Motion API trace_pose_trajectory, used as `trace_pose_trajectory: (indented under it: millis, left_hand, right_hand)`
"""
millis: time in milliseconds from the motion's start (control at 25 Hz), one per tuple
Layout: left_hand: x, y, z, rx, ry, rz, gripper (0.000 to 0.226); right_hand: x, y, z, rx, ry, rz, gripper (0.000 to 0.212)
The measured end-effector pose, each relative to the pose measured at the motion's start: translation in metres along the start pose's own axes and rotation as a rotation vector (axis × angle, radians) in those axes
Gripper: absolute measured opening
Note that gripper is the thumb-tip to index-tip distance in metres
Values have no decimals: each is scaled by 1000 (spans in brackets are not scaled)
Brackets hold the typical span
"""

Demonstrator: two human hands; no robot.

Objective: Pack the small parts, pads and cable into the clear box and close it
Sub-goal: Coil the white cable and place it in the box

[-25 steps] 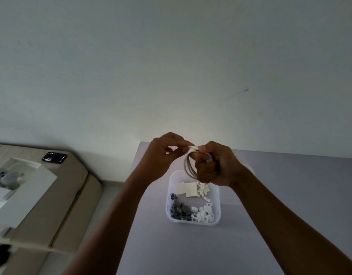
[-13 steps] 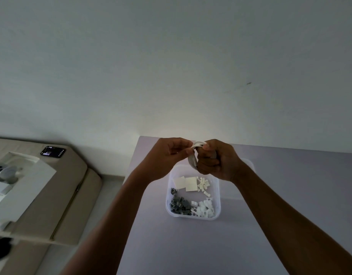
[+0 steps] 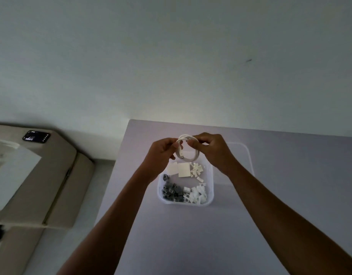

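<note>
Nothing here can be read. The only thing carrying marks is the phone (image 3: pixel 36 136) lying off to the left on the beige surface: its dark screen is lit with pale shapes and a few small dots, but they are too small and blurred to make out as letters or numbers. The clear box (image 3: pixel 210 183) on the bench (image 3: pixel 270 195), the pads (image 3: pixel 183 169) and the small parts inside it show no print, label or brand.
</note>
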State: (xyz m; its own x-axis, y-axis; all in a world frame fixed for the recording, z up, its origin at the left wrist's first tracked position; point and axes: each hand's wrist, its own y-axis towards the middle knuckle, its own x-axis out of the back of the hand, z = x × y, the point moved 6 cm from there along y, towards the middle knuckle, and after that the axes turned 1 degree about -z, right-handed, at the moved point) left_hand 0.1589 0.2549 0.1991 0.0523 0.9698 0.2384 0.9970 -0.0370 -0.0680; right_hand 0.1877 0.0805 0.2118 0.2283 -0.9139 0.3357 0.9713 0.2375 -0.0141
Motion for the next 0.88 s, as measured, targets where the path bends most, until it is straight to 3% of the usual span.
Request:
trace_pose_trajectory:
  millis: [120, 280, 440, 600, 760, 880]
  left_hand:
    - [-16, 6, 56, 148, 23, -3, 18]
    - [-47, 12, 121, 204, 359, 50, 19]
    - [-68, 19, 159, 298, 475, 68, 21]
    - [-78, 22, 184, 418, 593, 64, 22]
    - [-83, 25, 193, 482, 692, 128, 26]
    - [-85, 31, 189, 550, 849, 221, 29]
  right_hand:
    - [-16, -4, -51, -109, -84, -17, 20]
    - [-29, -17, -118, -221, -267, 21, 22]
    - [-39, -17, -146, -223, -431, 118, 23]
    - [-56, -12, -167, -290, -516, 218, 44]
    - [-53, -12, -176, -292, -529, 254, 26]
    - [-25, -9, -178, -253, -390, 116, 19]
